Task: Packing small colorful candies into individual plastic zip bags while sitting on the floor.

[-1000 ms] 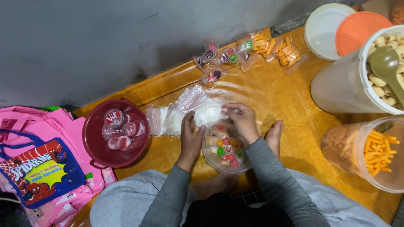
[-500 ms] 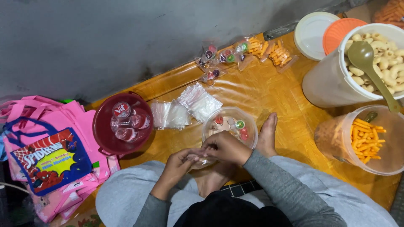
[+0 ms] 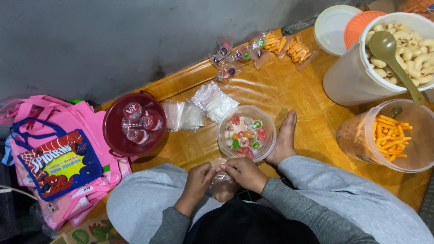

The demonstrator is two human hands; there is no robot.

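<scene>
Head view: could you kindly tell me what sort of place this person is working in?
Probably a home floor used for packing party treats: the person sits cross-legged on a yellow mat among snack tubs, small clear bags and pink gift bags.

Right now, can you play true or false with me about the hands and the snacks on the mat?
1. Both hands, left hand and right hand, are close together over the lap, pinching a small clear plastic bag. True.
2. The clear bowl of colourful candies sits just beyond the hands. True.
3. The red bowl is full of orange sticks. False: it holds small clear cups; the orange sticks are in a clear tub on the right.
4. A green spoon rests in the white tub of pale puffs. True.
5. The pink bags lie on the right side. False: they lie on the left.
</scene>
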